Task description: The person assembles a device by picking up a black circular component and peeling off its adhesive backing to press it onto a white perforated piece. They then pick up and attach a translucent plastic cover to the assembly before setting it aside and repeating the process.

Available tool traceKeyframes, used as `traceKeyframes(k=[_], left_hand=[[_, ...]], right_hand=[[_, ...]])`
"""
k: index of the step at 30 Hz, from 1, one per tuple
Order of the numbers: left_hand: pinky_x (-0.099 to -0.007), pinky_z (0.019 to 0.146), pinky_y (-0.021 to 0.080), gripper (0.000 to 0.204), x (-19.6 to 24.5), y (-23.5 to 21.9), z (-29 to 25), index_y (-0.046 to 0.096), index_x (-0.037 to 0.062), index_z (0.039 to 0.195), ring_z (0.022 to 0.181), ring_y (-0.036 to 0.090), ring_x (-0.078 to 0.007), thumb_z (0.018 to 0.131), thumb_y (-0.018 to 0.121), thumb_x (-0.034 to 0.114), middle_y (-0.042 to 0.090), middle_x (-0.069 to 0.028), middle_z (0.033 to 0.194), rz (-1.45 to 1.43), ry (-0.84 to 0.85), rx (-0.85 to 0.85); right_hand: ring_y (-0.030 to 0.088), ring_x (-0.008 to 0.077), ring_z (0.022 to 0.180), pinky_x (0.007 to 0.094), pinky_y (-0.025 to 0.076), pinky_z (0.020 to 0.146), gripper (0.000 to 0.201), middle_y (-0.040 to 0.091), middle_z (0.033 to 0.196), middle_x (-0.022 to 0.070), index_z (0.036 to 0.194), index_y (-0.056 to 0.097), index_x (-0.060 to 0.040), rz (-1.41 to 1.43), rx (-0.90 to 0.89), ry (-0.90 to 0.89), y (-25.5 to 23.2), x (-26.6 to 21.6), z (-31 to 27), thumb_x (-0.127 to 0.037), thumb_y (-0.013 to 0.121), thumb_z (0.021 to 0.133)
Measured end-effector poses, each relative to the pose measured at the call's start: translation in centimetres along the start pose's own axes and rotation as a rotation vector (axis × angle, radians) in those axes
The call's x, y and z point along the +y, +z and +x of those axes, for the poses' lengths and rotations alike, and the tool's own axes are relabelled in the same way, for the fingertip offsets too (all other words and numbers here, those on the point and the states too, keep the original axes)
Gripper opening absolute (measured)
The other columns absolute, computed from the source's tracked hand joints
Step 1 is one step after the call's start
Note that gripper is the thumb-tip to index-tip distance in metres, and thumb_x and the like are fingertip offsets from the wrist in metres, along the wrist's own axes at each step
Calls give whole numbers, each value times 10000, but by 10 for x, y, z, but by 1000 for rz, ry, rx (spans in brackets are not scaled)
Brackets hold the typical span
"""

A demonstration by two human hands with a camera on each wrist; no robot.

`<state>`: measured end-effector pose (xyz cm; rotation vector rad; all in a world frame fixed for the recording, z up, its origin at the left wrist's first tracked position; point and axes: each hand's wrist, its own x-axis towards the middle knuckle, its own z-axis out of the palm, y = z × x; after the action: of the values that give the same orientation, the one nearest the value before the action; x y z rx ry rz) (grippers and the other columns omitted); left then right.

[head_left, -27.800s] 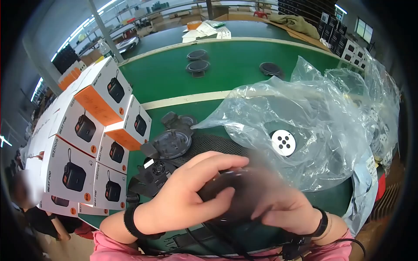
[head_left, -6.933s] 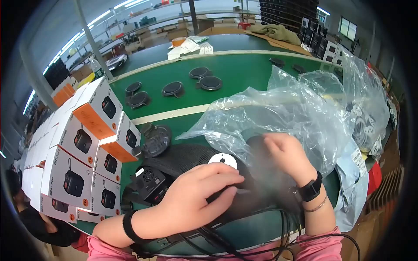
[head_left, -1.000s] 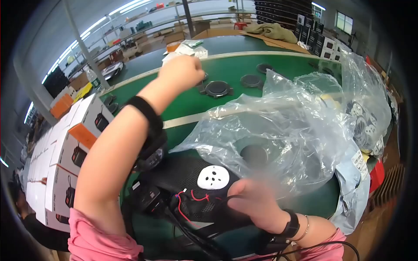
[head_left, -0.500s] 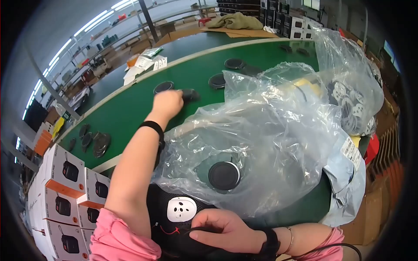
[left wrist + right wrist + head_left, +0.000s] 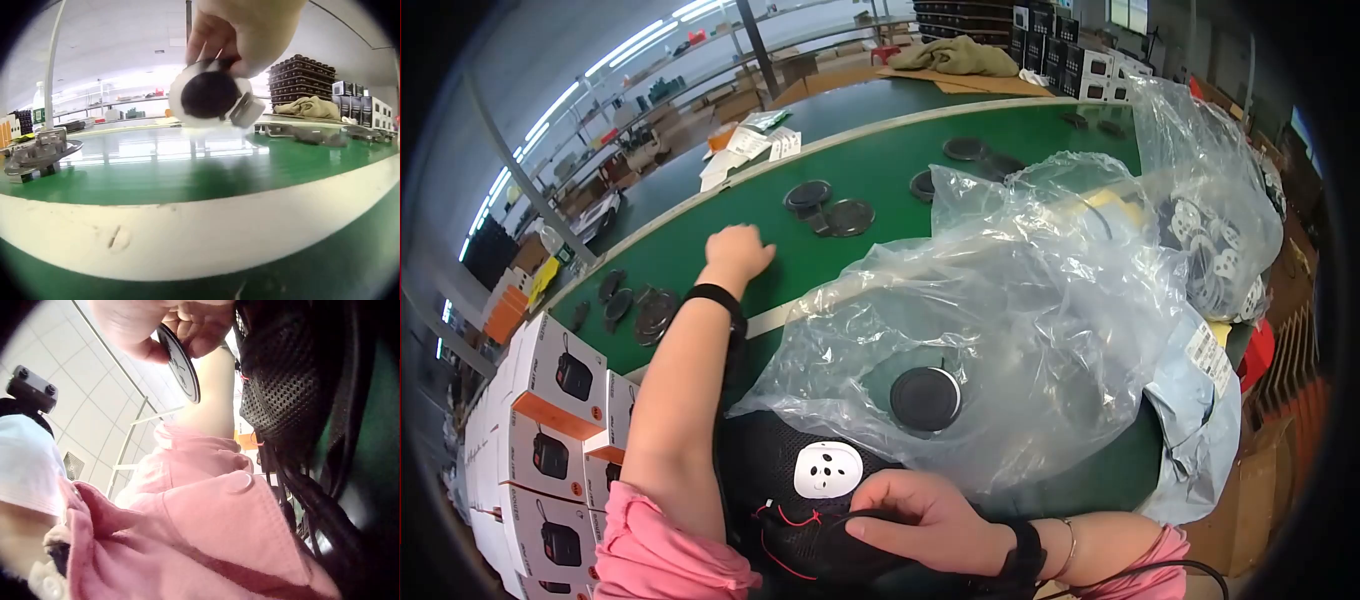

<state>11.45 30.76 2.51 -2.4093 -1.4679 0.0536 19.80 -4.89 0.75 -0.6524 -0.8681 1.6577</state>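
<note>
My left hand is over the green surface beyond the white strip. In the left wrist view its fingers grip a round part with a white rim, dark centre and small side bracket; the head view hides it. Low in front, my right hand pinches a thin black-rimmed disc, seen edge-on in the head view. Near it, a white disc with holes lies on black mesh beside thin red wires. A black round part with a white edge lies on the clear plastic bag.
Dark round parts lie scattered along the far green strip, with more at its left. Crumpled clear plastic covers the middle right. Stacked white-and-orange speaker boxes stand at the left. A grey mailer bag hangs at the right edge.
Since half a second ago, my left hand has drawn back leftward from the far round parts; the right hand keeps its pinch. Earlier, both hands were together over the mesh, with fewer round parts on the far strip.
</note>
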Motion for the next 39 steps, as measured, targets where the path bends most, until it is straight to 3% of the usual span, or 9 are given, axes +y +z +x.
traceKeyframes(k=[3,6,13,19,21,27,33,35,39], left_hand=[[-386,868,398,466,31,10,12,422,110,1187,1137,409,-236,746,508,233,430,-78,1239,-203,273,217],[-349,954,334,594,64,18,24,282,137,1295,1239,264,-258,734,463,65,237,-85,1366,-95,405,111],[-351,829,425,332,76,7,19,505,70,1040,1039,482,-261,711,471,50,493,-117,1132,-125,382,3],[-376,739,459,185,63,-27,-17,610,45,807,873,554,-282,647,551,117,597,-122,874,-188,428,131],[-387,684,470,189,55,-75,-43,626,31,762,786,579,-295,631,554,147,606,-146,811,-165,382,-146],[-374,607,474,191,6,-110,-123,644,28,698,684,589,-303,597,585,180,601,-161,696,-95,352,-344],[-319,612,443,530,-16,-141,-142,625,-15,705,587,558,-233,661,553,508,593,-121,636,-413,144,-613],[-311,632,450,513,-45,-107,-107,616,-21,794,589,555,-219,669,562,474,603,-114,672,-686,-76,-464],[-352,763,443,592,-97,1,-53,564,-22,986,884,576,-286,658,573,470,600,-184,905,-562,-297,13]], right_hand=[[470,8,694,156,393,598,98,527,794,-34,881,515,-30,-69,16,-14,0,-2,1,-79,561,809],[479,25,752,168,394,643,77,531,832,-17,891,515,-23,-52,17,11,0,-3,0,-20,532,816],[503,44,792,189,416,700,96,541,872,-1,914,506,-25,11,-13,42,-1,-5,0,-14,523,820],[489,14,733,155,397,632,100,539,824,-24,901,517,-29,-34,19,18,5,-5,0,-39,553,808],[487,11,731,153,395,629,105,535,813,-28,899,521,-31,-44,93,5,6,-9,-1,-34,559,802],[469,5,700,149,380,609,112,522,804,-40,900,520,-25,-225,108,-48,5,-7,-2,-18,561,796],[472,10,723,153,383,627,99,523,807,-34,890,524,-20,-103,122,-65,7,-6,-1,-7,555,796],[478,14,729,156,389,636,101,527,808,-32,893,524,-19,-103,115,-64,8,-8,-1,-10,556,797],[480,13,725,153,387,628,103,529,804,-32,895,525,-19,-193,120,-117,7,-9,-1,-16,559,797]])
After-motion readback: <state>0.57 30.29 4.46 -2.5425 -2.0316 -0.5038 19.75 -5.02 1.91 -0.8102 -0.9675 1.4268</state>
